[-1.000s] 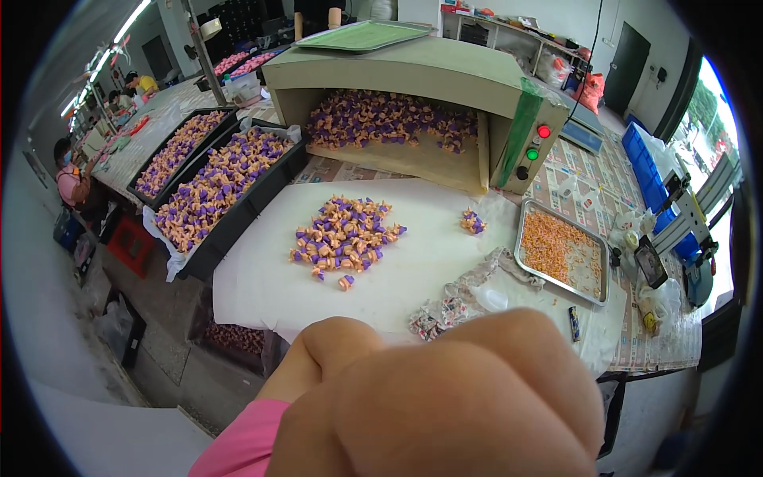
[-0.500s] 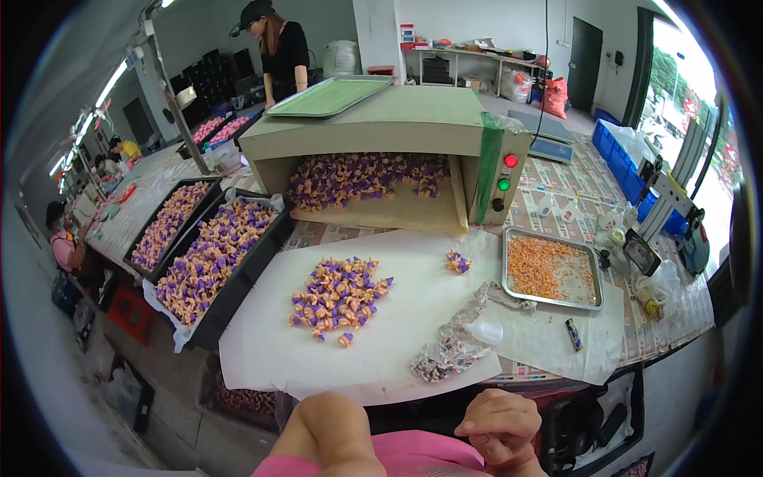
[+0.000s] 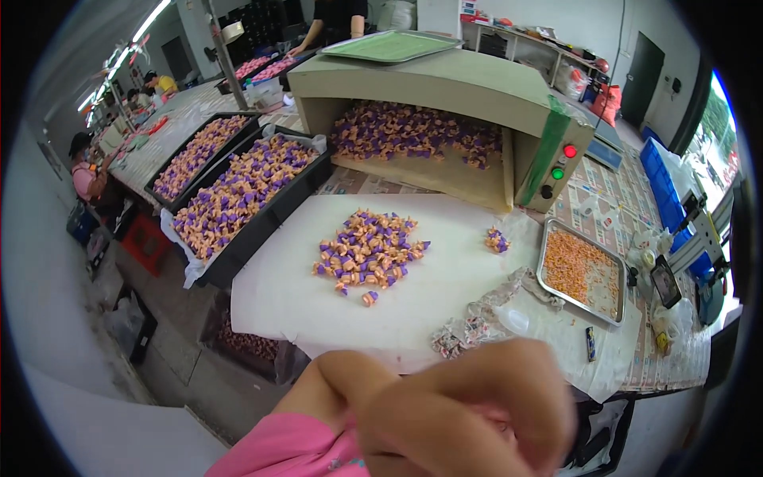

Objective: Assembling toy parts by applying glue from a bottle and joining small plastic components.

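Observation:
Across the bottom edge, my bent left arm (image 3: 338, 378) comes out of a pink sleeve; its hand is out of sight. A large blurred skin shape close to me, apparently my right hand (image 3: 517, 381), is lifted in front of the table edge. Motion smear hides its fingers and whatever they may hold. Ahead of my arms, a loose heap of small orange-and-purple pieces (image 3: 369, 250) lies on white paper (image 3: 278, 294). One piece (image 3: 369, 298) sits apart at its near side, and a little cluster (image 3: 497, 239) lies farther right. Neither arm touches them.
A beige machine (image 3: 413, 83) with more pieces inside stands behind the paper, a green tray (image 3: 389, 46) on top. Black trays (image 3: 266, 215) of pieces are left. A metal tray (image 3: 548, 274) of orange bits, crumpled wrap (image 3: 469, 322) and a phone (image 3: 666, 285) are right.
My view has shifted, so the table contents appear moved. The right hand, seen with curled fingers before, has come up and left, now large and blurred. The heap looks unchanged.

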{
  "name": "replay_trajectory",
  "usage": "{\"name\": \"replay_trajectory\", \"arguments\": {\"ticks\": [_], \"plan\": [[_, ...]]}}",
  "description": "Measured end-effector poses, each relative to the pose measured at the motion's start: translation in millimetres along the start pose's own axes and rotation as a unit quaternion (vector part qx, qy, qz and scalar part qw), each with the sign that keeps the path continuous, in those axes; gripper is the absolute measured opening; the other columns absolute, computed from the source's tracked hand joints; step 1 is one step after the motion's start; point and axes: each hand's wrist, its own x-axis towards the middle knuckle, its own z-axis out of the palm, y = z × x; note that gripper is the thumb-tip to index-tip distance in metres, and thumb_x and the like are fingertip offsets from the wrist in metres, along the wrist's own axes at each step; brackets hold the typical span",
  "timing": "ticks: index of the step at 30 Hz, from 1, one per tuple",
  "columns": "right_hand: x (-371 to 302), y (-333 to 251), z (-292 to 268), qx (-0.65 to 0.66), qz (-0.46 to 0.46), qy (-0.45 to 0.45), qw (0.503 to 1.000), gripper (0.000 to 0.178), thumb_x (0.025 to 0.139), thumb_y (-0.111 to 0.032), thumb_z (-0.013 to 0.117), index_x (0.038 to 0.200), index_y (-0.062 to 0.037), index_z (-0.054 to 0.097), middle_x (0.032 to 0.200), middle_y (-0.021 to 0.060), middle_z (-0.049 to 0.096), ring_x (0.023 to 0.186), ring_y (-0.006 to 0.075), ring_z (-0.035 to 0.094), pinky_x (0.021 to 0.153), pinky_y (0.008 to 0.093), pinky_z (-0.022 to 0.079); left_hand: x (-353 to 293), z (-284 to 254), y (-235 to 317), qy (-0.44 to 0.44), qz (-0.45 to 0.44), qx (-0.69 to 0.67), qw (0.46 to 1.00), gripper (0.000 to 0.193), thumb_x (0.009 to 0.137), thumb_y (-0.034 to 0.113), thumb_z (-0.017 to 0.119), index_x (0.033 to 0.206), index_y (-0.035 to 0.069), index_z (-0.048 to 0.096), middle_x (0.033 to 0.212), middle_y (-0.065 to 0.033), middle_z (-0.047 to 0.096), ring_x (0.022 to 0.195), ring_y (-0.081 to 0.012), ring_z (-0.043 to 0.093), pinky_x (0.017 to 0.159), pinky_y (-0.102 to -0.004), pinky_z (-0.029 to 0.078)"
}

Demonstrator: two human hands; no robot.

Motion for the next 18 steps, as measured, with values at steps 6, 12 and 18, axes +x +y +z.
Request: {"name": "replay_trajectory", "arguments": {"ticks": [6, 12, 18], "plan": [[2, -4, 17, 0.114, 0.057, 0.15, 0.98, 0.019, 0.063, 0.009, 0.062, 0.079, 0.0, 0.068, 0.066, 0.0072, 0.065, 0.053, 0.018, 0.059, 0.05, 0.026, 0.047, -43, 10, -13, -0.032, -0.01, 0.075, 0.997, 0.015, 0.086, 0.009, 0.068, 0.097, 0.014, 0.058, 0.093, -0.009, 0.051, 0.073, -0.0192, 0.05, 0.063, -0.0255, 0.047], [-9, 9, 1, 0.068, 0.05, 0.11, 0.99, 0.018, 0.064, 0.008, 0.062, 0.079, 0.0001, 0.068, 0.066, 0.0073, 0.065, 0.053, 0.0181, 0.059, 0.05, 0.026, 0.047, -29, 3, -33, -0.084, -0.034, 0.132, 0.987, 0.019, 0.086, 0.007, 0.066, 0.102, 0.013, 0.057, 0.093, -0.0117, 0.053, 0.073, -0.0212, 0.052, 0.063, -0.0285, 0.049], [-24, 13, -18, 0.013, 0.042, 0.079, 0.996, 0.017, 0.064, 0.008, 0.062, 0.079, 0.0001, 0.067, 0.066, 0.0075, 0.065, 0.053, 0.0181, 0.059, 0.05, 0.0261, 0.046, -23, 1, -28, -0.143, -0.063, 0.175, 0.972, 0.023, 0.086, 0.005, 0.064, 0.106, 0.011, 0.056, 0.094, -0.0144, 0.056, 0.073, -0.0232, 0.055, 0.063, -0.0315, 0.051]]}}
